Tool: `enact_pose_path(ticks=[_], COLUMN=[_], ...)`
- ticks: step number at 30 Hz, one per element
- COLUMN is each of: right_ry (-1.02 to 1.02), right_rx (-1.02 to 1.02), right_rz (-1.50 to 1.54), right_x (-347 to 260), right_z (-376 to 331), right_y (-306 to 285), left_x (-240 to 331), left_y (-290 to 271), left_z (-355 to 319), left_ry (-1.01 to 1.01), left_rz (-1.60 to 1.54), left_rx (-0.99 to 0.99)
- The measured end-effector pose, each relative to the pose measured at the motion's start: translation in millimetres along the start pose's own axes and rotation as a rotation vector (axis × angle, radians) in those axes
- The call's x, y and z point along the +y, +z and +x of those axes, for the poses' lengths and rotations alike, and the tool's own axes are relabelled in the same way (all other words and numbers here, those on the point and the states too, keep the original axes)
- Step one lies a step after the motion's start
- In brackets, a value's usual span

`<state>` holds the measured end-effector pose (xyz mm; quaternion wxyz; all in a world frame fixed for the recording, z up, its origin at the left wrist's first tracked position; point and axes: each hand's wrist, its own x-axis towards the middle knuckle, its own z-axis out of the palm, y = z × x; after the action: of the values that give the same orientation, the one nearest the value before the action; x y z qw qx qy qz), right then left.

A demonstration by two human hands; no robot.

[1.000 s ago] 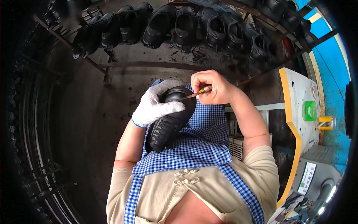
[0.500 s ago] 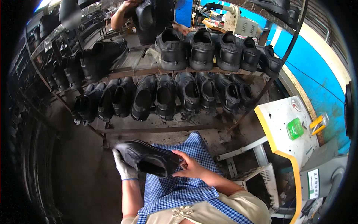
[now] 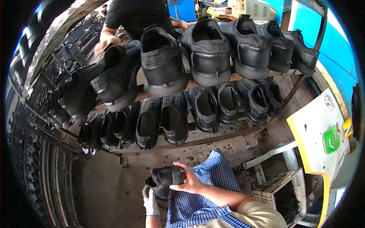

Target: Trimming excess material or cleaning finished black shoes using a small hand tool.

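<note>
In front of my blue checked apron, I hold a black shoe with both hands. My right hand, bare, is closed round its right end, with the thumb below and the fingers over the top. My left hand, in a white glove, grips its lower left edge, the fingers partly hidden by the shoe. The shoe is tilted, and only a little of its opening shows at the left.
A metal rack ahead carries black shoes on an upper shelf and a lower one. A person in black stands behind it. At right are a white table with a green container and a pale plastic crate holding dark material.
The shoe has been turned in my hands, from lying lengthwise with its opening toward me to a tilted pose. The rack looks closer. The person's raised shoe is no longer visible.
</note>
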<state>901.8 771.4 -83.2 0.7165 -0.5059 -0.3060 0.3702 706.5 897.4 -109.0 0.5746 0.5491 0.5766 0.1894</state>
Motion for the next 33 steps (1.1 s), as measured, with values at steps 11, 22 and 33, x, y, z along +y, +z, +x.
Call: enact_pose_path(ticks=[11,22,33], right_ry=[-0.238,-0.2,-0.51], right_rx=[-0.104,-0.234,-0.002], right_rz=[-0.362,-0.052,-0.641], right_x=[-1,-23,-99], right_z=[-5,22,17], right_y=[-3,-6,12], left_x=[78,137,147], left_y=[13,22,21], left_z=[-26,-40,-97], left_ry=[0.21,-0.058,0.235], left_rz=[-0.009,-0.614,-0.431], left_rx=[-0.395,-0.705,-0.334])
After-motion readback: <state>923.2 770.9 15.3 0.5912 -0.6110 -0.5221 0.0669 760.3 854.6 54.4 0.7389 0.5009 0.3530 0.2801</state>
